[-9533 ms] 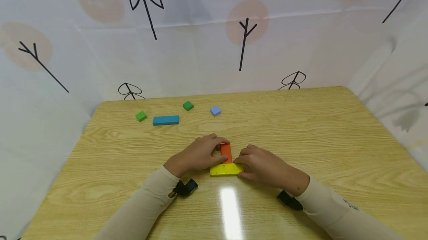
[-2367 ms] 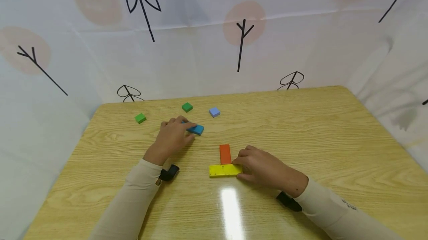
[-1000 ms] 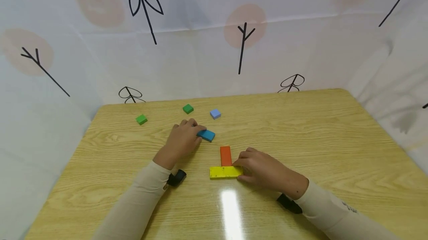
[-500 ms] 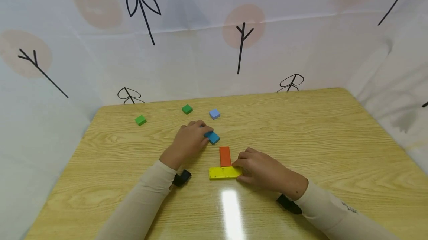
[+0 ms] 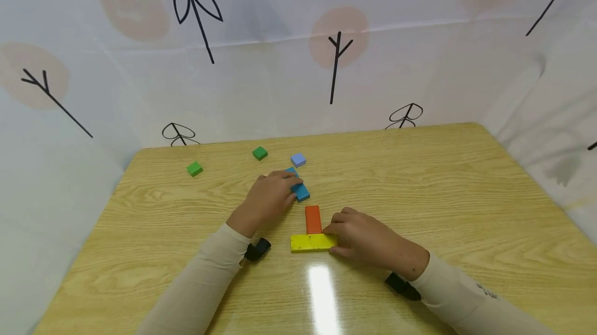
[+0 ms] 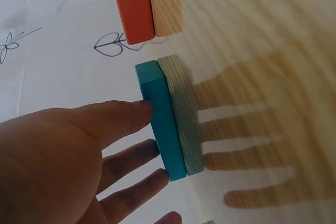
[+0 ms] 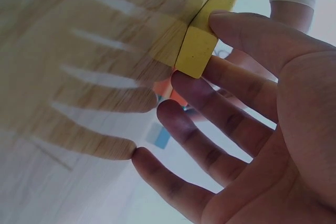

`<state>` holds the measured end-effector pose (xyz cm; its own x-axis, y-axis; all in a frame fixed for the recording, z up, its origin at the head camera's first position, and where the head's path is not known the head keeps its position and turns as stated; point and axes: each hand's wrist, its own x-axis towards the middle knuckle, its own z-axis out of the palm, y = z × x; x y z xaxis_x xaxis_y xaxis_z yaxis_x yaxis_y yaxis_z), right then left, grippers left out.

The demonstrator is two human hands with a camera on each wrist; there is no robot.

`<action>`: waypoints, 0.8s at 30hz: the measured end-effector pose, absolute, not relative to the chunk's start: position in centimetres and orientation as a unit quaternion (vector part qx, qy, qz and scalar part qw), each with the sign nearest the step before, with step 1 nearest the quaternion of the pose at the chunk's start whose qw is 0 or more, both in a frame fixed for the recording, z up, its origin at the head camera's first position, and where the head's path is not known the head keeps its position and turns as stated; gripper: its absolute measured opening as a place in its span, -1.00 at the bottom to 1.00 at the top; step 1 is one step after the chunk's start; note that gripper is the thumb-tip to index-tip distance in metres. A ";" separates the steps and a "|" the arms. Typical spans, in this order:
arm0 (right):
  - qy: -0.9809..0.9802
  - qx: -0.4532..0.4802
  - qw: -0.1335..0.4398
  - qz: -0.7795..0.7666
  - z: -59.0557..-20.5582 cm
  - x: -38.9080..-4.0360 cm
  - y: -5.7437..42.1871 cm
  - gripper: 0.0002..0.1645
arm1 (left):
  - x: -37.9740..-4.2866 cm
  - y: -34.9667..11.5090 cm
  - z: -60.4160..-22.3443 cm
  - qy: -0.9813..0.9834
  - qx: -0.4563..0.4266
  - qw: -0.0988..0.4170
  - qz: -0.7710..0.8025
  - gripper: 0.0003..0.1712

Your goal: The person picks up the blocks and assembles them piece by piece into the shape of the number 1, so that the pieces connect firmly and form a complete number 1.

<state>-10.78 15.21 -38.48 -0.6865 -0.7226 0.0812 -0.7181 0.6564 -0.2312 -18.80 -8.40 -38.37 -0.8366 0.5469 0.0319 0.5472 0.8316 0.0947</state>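
the long blue block (image 5: 303, 193) is near the middle of the head view, flat on the table (image 5: 443, 179) and tilted, with its low end leaning to the right. the left hand (image 5: 268, 197) pinches it, thumb on one long side and fingers on the other. below it is the red block (image 5: 313, 219), standing up and down in the frame. there is a gap between blue and red. the low end of the red block touches the far side of the yellow block (image 5: 310, 242), which lies across the frame. the right hand (image 5: 366, 236) pinches the right end of the yellow block.

to turn the blue block well, i think a soft pinch and a slow slide, flat on the wood, would be best. the right hand should hold yellow steady. a bump from blue could push red crooked, so it seems wise to mind that small gap.

just above the blue block is a small lavender block (image 5: 298, 159); i can't tell if they touch. up and to the left is a dark green block (image 5: 259, 153), and nearer the left edge of the table is a light green block (image 5: 194, 169). a white cloth (image 5: 280, 81) with plant drawings fills the top.
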 end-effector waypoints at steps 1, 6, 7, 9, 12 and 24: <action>0.910 -0.395 0.010 -0.124 -38.5 -10.8 15.2 -0.63 | -18.8 -8.4 -38.4 -0.956 -0.289 0.003 -0.051 -0.60; 0.911 -0.392 0.013 -0.128 -38.4 -10.8 15.2 -0.63 | -18.9 -8.3 -38.6 -0.951 -0.304 0.002 -0.053 -0.57; 0.911 -0.392 0.013 -0.128 -38.4 -10.8 15.2 -0.63 | -18.9 -8.3 -38.7 -0.950 -0.307 0.000 -0.056 -0.57; 0.911 -0.392 0.012 -0.128 -38.3 -10.7 15.2 -0.63 | -18.9 -8.3 -38.8 -0.948 -0.313 -0.005 -0.059 -0.56; 0.911 -0.392 0.011 -0.127 -38.2 -10.7 15.2 -0.62 | -18.9 -8.3 -39.0 -0.946 -0.315 -0.020 -0.069 -0.54; 0.910 -0.396 0.007 -0.125 -38.2 -10.8 15.1 -0.62 | -18.8 -8.4 -39.0 -0.943 -0.314 -0.051 -0.101 -0.52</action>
<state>-10.77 15.08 -38.17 -0.6862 -0.7224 0.0859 -0.7187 0.6549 -0.2335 -18.75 -8.37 -39.02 -0.7974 0.6025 -0.0339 0.5818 0.7825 0.2219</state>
